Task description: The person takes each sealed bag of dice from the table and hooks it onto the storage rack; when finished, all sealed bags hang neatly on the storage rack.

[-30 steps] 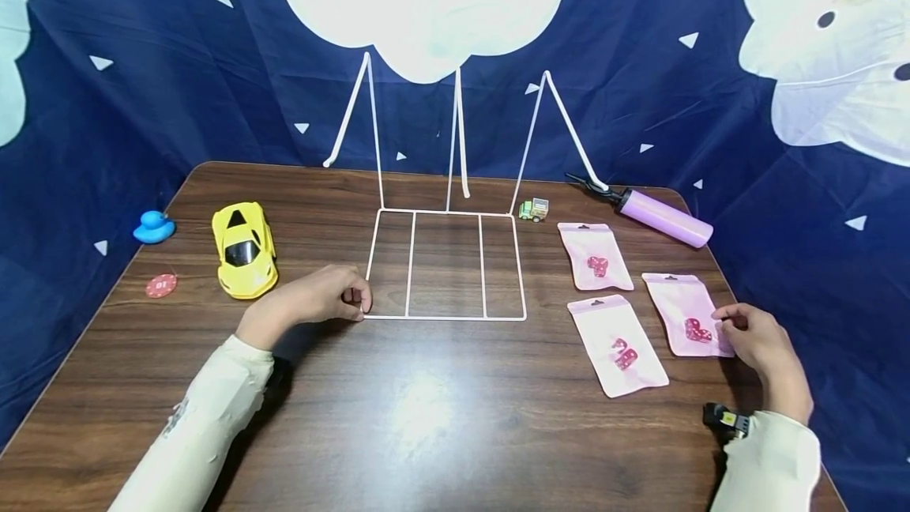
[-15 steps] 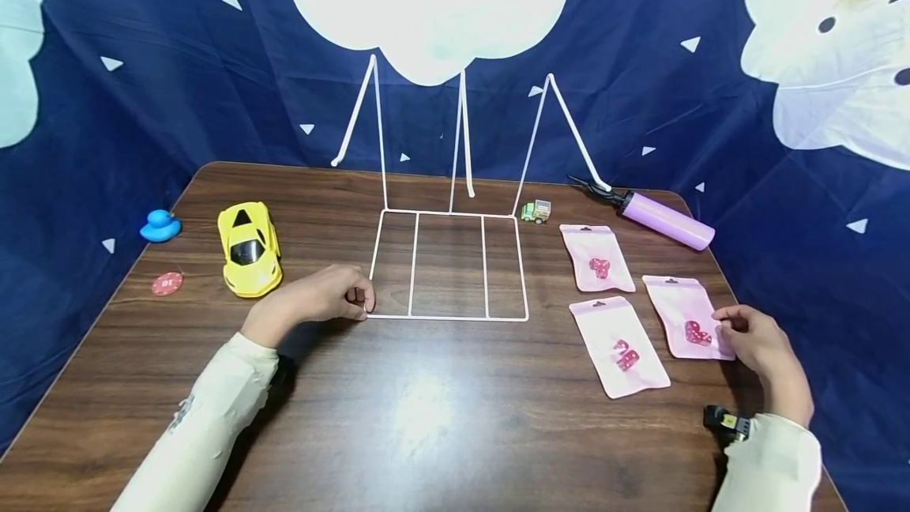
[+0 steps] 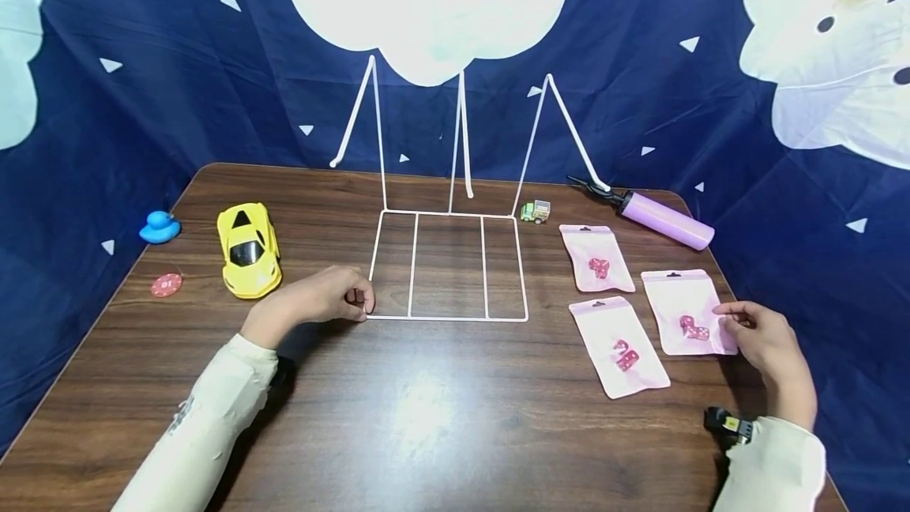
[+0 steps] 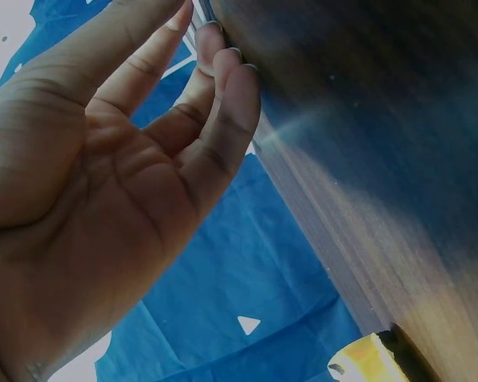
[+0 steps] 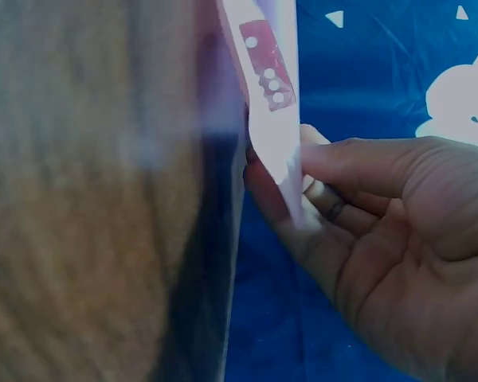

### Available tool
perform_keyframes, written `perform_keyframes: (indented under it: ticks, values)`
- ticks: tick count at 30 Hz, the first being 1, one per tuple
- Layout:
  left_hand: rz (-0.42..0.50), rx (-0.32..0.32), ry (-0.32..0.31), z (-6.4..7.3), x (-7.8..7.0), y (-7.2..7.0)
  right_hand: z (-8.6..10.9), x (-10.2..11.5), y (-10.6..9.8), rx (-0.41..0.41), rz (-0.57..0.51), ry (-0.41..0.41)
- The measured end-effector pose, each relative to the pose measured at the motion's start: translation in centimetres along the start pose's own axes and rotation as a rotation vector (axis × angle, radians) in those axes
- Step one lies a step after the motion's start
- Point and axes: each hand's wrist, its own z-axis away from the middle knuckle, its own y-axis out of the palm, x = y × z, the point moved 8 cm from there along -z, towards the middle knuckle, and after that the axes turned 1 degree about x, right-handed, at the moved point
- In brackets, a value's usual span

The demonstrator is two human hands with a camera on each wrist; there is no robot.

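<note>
A white wire rack (image 3: 449,318) with hook-like arms at its back stands mid-table. At its front left corner is my left hand (image 3: 323,295), its thumb and forefinger pinching the wire. The left wrist view cuts off these two fingertips at its top edge, while the other fingers bend loosely. On the right side, my right hand (image 3: 768,346) pinches the right edge of a pink zip pouch (image 3: 678,299). Red dice (image 3: 693,329) show through the pouch's front. In the right wrist view, the thumb lies over the pouch (image 5: 275,143) and fingers are behind it.
Two similar pouches with red dice, a back one (image 3: 593,239) and a front one (image 3: 611,322), lie left of the held pouch. Behind are a purple hand pump (image 3: 664,220) and a small toy truck (image 3: 535,212). A yellow toy car (image 3: 249,251), blue duck (image 3: 159,227) and red chip (image 3: 167,284) sit left.
The pouch at my right hand has turned slightly, its top edge shifting up and right, and the dice inside have shifted. My left hand keeps its place on the rack.
</note>
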Motion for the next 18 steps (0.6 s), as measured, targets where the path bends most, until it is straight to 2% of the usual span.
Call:
perform_keyframes:
  ticks: [6, 10, 13, 18]
  values:
    - [0.0, -0.004, -0.003, 0.1, 0.2, 0.0, 0.3, 0.8, -0.7, -0.07, 0.024, 0.001]
    - [-0.004, -0.004, 0.0, 0.1, 0.3, 0.0, 0.6, 1.3, -1.2, -0.12, 0.019, -0.026]
    - [-0.008, -0.005, 0.004, 0.0, 0.4, 0.1, 0.8, 1.7, -1.6, -0.165, -0.067, -0.039]
    - [-0.011, -0.004, 0.004, 0.0, 0.5, 0.2, 1.1, 2.6, -2.3, -0.253, -0.323, -0.007]
